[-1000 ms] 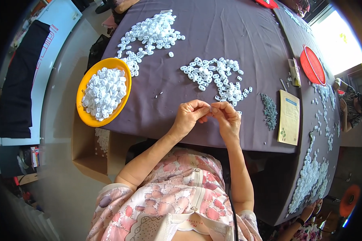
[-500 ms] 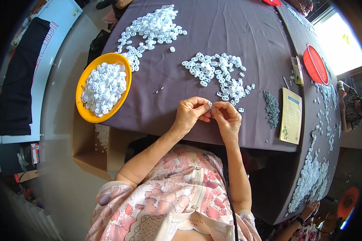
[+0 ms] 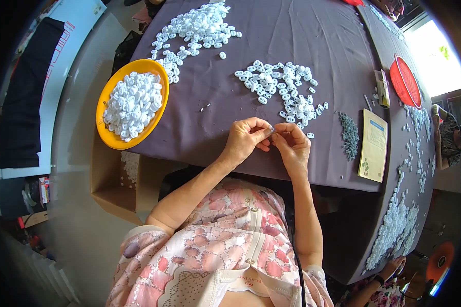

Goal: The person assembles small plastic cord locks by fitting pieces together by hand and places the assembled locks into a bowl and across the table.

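My left hand (image 3: 247, 139) and my right hand (image 3: 293, 147) meet fingertip to fingertip over the table's near edge, both pinching. Between the left thumb and forefinger shows a bit of a small white piece, mostly covered by the fingers. Whatever the right fingertips grip is too small to make out. Just beyond the hands lies a loose heap of white oval plastic pieces with two holes (image 3: 298, 106). To the right of them is a pile of small, slender grey-green pieces (image 3: 349, 137).
A yellow bowl (image 3: 103, 132) heaped with white pieces stands at the left edge, above a cardboard box (image 3: 112, 197). A larger white pile (image 3: 202, 25) lies far left. A yellow packet (image 3: 372, 148) and red basket (image 3: 405, 82) are at right. Another person's hand (image 3: 393, 268) shows lower right.
The view has shifted slightly. My hands stay together with the fingertips still pinched; the fingers have turned only a little.
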`<state>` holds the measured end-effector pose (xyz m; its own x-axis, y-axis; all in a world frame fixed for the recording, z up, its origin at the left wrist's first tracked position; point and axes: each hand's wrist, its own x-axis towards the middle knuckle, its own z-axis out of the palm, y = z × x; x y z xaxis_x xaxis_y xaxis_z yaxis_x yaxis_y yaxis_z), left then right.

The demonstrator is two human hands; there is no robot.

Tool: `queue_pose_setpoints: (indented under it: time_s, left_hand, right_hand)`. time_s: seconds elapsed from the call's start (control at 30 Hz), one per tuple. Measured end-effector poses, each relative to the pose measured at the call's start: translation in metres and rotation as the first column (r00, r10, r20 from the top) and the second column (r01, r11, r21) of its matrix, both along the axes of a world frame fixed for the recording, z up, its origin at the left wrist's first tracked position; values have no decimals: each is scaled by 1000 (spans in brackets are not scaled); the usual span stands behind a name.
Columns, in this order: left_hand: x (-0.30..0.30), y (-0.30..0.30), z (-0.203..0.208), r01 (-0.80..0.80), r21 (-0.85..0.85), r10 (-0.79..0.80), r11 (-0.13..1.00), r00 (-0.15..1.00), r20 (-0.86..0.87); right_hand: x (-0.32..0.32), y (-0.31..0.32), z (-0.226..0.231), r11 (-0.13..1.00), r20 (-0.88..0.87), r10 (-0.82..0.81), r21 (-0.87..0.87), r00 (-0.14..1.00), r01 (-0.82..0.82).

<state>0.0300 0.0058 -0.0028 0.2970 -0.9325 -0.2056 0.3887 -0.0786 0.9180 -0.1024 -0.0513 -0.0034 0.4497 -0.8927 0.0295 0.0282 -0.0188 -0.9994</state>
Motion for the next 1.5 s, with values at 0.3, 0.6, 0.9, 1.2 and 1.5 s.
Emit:
queue_pose_setpoints:
  time_s: [0.3, 0.6, 0.9, 1.2, 1.5]
  left_hand:
    - [-2, -1, 0, 39, -12, -37, 999, 994, 107]
    - [4, -3, -3, 114, 21, -114, 993, 993, 21]
    - [13, -2, 1, 130, 25, -131, 991, 988, 85]
    - [18, 1, -5, -50, 16, 52, 999, 980, -193]
    - [17, 1, -5, -73, -24, 68, 997, 984, -167]
  right_hand:
    - [-5, -11, 2, 993, -48, 78, 90, 996, -74]
    - [-4, -14, 5, 977, 54, 110, 177, 992, -118]
    - [7, -22, 12, 971, -2, 186, 156, 983, -183]
    - [24, -19, 12, 982, 51, 172, 73, 984, -176]
    - [29, -19, 14, 990, -154, 117, -54, 981, -127]
